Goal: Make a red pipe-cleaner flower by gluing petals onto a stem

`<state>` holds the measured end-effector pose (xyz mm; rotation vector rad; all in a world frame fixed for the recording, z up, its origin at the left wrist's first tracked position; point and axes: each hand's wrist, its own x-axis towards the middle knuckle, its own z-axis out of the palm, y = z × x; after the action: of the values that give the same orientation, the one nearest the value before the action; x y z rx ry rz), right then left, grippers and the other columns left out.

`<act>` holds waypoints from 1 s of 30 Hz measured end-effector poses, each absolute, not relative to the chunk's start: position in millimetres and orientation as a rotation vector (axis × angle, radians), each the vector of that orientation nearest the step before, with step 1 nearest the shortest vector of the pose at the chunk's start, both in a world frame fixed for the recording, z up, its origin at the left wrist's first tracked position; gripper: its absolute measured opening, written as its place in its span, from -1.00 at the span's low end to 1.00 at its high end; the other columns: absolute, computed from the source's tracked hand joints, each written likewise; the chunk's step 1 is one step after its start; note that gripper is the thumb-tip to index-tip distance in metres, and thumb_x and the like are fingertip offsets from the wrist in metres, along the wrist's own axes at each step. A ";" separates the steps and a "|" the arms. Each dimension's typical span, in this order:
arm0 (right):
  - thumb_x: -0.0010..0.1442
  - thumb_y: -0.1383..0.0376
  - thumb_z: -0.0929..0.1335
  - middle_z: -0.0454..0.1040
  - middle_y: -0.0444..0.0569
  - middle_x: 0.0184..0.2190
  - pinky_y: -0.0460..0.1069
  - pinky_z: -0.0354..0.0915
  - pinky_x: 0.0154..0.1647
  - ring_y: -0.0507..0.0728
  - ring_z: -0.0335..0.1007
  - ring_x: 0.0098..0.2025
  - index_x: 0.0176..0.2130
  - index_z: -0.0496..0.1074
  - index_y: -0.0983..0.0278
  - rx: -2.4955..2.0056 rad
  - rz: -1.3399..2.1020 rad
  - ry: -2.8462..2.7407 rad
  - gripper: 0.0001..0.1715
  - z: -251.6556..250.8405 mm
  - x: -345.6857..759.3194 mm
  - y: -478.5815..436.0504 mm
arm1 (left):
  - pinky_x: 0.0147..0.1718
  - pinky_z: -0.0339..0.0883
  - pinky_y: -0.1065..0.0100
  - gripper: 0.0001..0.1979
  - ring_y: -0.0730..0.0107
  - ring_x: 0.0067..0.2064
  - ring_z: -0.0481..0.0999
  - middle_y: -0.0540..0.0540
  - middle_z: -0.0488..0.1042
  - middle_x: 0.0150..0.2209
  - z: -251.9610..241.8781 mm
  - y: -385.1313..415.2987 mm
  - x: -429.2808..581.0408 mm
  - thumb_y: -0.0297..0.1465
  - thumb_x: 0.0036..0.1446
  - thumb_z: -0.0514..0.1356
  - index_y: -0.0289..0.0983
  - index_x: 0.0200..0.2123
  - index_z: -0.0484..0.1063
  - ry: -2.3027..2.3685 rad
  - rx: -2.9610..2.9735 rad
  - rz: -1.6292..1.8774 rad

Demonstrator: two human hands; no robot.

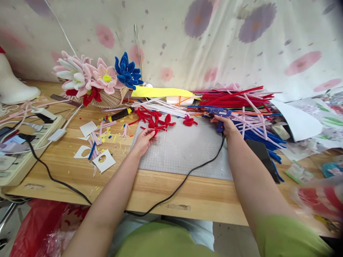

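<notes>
I'm watching the left hand (144, 142) pinching a red fuzzy piece (154, 132) at nine o'clock on the grey mat (193, 146), while the right hand (225, 125) is gripping a blue glue gun (219, 112) toward two. At ten o'clock on the bench (206, 196), a pleated basket (108, 101) is holding plush flowers (103, 76); at four, a clear bag (320, 198) is containing something red and white, too blurred to identify

Bare left forearm (112, 192) slanting forward and inward from the lower left, bare left hand (145, 141) with thumb and fingertips drawn together in a pinch, bare right forearm (249, 167) stretched forward from the lower right, bare right hand (227, 125) curled in a grip, hands well apart.
</notes>
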<state>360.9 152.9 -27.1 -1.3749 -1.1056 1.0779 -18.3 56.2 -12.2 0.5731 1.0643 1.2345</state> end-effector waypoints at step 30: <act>-0.20 -0.14 0.45 0.26 -0.18 -0.69 -0.08 0.07 -0.63 -0.07 0.09 -0.66 -0.52 0.32 0.28 -1.366 1.256 -1.481 -0.43 -12.9 207.3 36.9 | -0.47 0.33 0.48 -0.90 0.56 -0.44 0.45 -0.01 0.45 -0.41 -14.0 51.7 -21.0 -0.54 -0.01 0.27 -0.34 -0.38 0.41 1.082 0.870 1.027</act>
<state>207.3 36.9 -12.9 -1.3662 -1.4807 1.2563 -21.0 51.7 -14.0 0.8697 1.0821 1.0271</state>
